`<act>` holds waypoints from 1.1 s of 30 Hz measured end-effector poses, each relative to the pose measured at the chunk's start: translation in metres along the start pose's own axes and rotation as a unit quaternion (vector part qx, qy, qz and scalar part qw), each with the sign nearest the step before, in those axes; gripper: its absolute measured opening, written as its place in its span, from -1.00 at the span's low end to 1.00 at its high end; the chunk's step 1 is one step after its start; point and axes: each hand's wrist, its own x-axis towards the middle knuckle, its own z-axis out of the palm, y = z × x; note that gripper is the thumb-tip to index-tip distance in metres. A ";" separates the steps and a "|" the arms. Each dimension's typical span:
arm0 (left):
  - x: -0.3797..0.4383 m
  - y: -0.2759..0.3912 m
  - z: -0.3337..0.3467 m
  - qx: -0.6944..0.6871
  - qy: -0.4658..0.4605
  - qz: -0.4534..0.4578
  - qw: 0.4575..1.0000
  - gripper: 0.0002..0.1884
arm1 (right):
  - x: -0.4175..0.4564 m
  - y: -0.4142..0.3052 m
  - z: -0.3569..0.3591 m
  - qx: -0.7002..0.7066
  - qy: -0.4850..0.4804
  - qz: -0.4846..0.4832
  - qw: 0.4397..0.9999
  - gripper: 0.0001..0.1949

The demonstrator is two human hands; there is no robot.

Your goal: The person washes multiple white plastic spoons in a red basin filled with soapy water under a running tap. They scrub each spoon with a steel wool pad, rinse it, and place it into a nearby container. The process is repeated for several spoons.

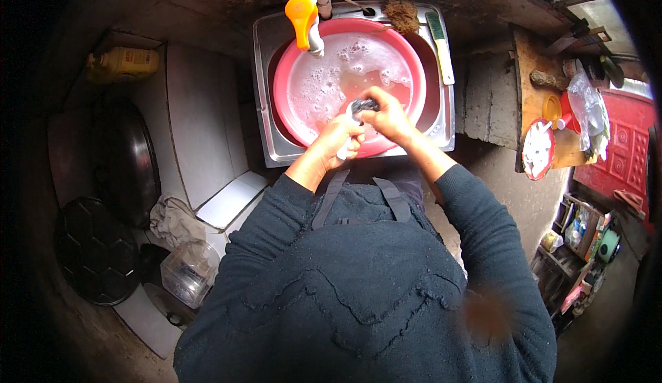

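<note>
My left hand grips a white spoon by its handle, over the near rim of a pink plastic basin. In my right hand is a dark grey scouring pad, probably steel wool, pressed against the bowl of the spoon. My fingers and the pad cover part of that bowl. Cloudy, foamy water fills much of the basin, which sits in a stainless-steel sink.
A tap with an orange lever overhangs the basin. Behind it lie a brown fibre scrubber and a green-bristled brush. At right, a red-rimmed plate of white spoons sits on a wooden board. Dark pan lids stand left.
</note>
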 end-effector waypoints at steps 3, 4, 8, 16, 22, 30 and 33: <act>-0.002 -0.010 0.003 0.061 -0.018 -0.010 0.998 -0.90 | 0.001 0.008 0.003 -0.200 -0.024 -0.163 0.966 -0.73; -0.003 -0.011 0.001 0.055 -0.028 -0.012 0.998 -0.91 | 0.001 0.006 0.002 -0.197 -0.020 -0.162 0.967 -0.73; -0.001 -0.014 0.000 0.011 -0.021 -0.007 1.000 -0.88 | 0.000 0.018 0.011 -0.162 0.049 -0.081 0.982 -0.72; 0.065 -0.045 -0.034 0.227 0.114 0.096 0.963 -0.86 | 0.011 0.067 0.020 0.058 0.115 0.261 0.957 -0.78; 0.163 -0.050 -0.119 0.419 0.323 0.148 0.836 -0.71 | 0.011 0.070 -0.001 0.075 0.138 0.278 0.948 -0.76; 0.131 -0.022 -0.064 -0.018 0.118 0.155 0.981 -0.67 | 0.008 0.071 -0.003 0.149 0.122 0.246 0.950 -0.67; 0.107 -0.005 -0.047 -0.093 0.075 0.215 0.969 -0.66 | 0.003 0.062 -0.008 0.168 0.080 0.217 0.958 -0.65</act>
